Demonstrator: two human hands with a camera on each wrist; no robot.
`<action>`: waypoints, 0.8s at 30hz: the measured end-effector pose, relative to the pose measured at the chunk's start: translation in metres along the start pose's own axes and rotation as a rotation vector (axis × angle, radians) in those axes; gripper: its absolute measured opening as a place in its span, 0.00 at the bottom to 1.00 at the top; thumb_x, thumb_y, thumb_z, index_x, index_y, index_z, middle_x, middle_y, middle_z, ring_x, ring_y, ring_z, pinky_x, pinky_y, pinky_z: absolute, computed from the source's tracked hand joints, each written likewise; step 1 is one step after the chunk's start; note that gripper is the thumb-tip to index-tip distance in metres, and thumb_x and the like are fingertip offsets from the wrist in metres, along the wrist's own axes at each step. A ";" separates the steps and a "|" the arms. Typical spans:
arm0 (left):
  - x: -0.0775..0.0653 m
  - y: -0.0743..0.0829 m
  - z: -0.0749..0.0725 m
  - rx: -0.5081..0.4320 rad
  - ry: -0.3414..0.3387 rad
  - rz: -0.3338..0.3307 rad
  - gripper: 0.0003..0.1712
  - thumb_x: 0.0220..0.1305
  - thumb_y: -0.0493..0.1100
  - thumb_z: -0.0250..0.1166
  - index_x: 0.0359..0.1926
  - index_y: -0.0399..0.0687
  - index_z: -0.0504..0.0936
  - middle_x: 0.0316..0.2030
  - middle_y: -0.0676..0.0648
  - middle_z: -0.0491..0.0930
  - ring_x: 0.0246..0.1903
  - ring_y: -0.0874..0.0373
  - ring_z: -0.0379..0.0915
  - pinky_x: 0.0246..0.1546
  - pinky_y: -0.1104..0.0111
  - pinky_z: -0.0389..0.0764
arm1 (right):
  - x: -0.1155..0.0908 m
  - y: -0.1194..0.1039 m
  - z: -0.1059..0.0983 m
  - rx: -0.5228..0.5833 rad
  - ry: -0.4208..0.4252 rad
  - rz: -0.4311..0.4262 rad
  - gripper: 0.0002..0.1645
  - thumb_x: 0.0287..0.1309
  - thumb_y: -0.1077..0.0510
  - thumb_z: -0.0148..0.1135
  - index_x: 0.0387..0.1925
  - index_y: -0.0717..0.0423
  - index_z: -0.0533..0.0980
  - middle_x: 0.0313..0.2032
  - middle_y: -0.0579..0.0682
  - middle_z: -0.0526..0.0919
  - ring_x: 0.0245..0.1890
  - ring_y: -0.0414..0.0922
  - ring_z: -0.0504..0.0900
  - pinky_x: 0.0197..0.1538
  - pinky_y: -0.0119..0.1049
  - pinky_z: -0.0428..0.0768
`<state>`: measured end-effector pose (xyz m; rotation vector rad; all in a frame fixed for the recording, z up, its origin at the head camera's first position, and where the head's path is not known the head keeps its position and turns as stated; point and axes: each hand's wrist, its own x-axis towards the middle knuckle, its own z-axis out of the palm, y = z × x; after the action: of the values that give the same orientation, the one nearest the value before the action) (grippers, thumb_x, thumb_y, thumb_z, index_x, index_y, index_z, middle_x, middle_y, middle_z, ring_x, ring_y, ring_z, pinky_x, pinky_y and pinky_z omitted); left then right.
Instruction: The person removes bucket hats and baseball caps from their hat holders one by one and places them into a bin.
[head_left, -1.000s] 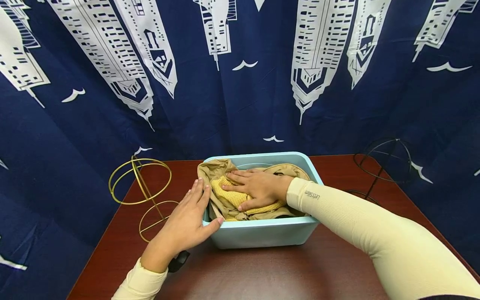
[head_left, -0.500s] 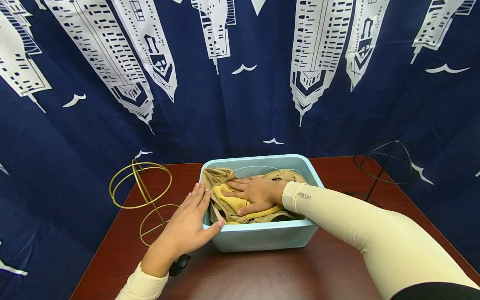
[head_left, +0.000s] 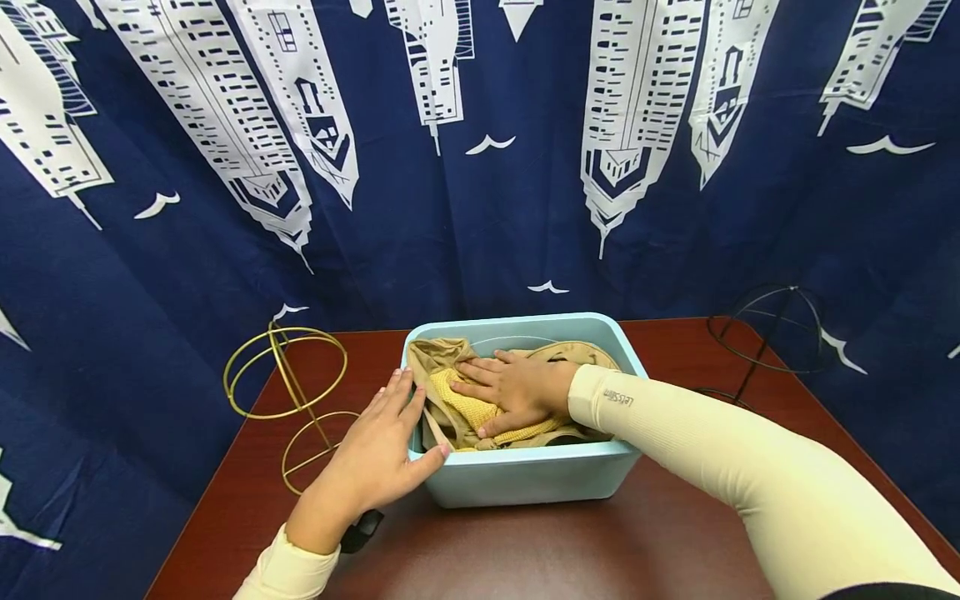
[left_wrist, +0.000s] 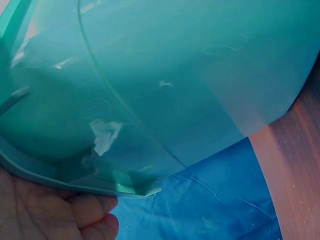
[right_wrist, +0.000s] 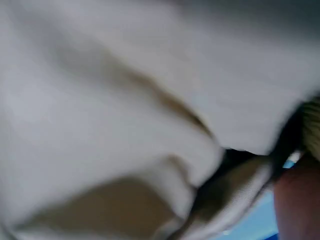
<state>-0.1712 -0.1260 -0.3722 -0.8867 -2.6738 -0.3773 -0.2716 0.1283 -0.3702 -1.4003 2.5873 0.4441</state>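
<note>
A light blue plastic bin (head_left: 525,483) holds khaki cloth (head_left: 438,350) and a piece of yellow knit fabric (head_left: 467,407). Flat on top of these, with fingers spread, presses my right hand (head_left: 525,392). My left hand (head_left: 378,446) rests along the bin's left rim, fingers straight and thumb at the front corner. From below, the left wrist view catches its palm (left_wrist: 45,212) against the rim, beside the bin's outer wall (left_wrist: 165,95). Blurred pale cloth (right_wrist: 100,125) fills most of the right wrist view.
A gold wire stand (head_left: 288,375) with round hoops is on the reddish-brown table (head_left: 570,554), left of the bin. A black wire stand (head_left: 757,362) is at the back right. Behind hangs a dark blue curtain (head_left: 480,225) with white building prints.
The whole scene has shifted slightly downward in the head view. Both hands keep their places, the left on the rim and the right on the fabric.
</note>
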 end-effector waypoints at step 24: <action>-0.001 -0.003 -0.003 0.014 -0.035 -0.011 0.49 0.65 0.68 0.56 0.69 0.30 0.67 0.73 0.31 0.54 0.74 0.42 0.47 0.71 0.51 0.55 | 0.003 0.003 -0.074 0.004 0.214 -0.097 0.57 0.62 0.21 0.42 0.80 0.48 0.41 0.79 0.49 0.39 0.77 0.47 0.37 0.74 0.54 0.47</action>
<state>-0.1714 -0.1295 -0.3698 -0.8826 -2.7113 -0.3475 -0.2761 0.1019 -0.3006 -1.6458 2.6649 0.2892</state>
